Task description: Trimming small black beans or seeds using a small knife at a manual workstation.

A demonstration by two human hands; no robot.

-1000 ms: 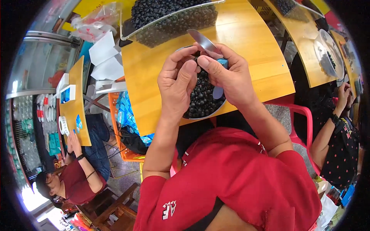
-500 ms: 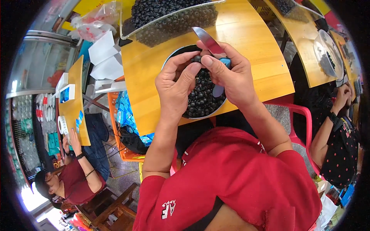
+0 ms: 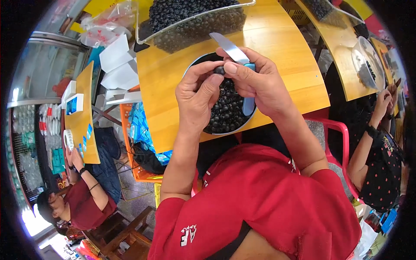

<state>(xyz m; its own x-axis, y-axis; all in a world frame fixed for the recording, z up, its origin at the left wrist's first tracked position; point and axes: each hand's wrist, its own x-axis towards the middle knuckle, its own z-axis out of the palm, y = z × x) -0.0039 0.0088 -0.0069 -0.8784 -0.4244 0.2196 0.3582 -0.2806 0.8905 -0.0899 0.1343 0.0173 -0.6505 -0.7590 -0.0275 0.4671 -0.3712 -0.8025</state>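
A small dark ball (image 3: 219,69) is pinched btwn the thumb & fingers of the L hand (image 3: 195,97). The R hand's (image 3: 264,84) thumb tip is held just beside it; if the ball is touched by it can't be told. A knife (image 3: 232,48) w/ a shiny blade & blue handle is gripped in the R hand, w/ its tip pointed up & to the L. The hands are kept close, w/ a small gap btwn them. Below them, a round bowl (image 3: 212,56) w/ lots more dark balls (image 3: 226,110) is set near the edge of the wood table (image 3: 290,52). At the far end, a big clear tub (image 3: 144,31) is piled w/ dark balls too. Off to the L, an orange crate (image 3: 143,174) is stuffed w/ blue packs (image 3: 141,121).
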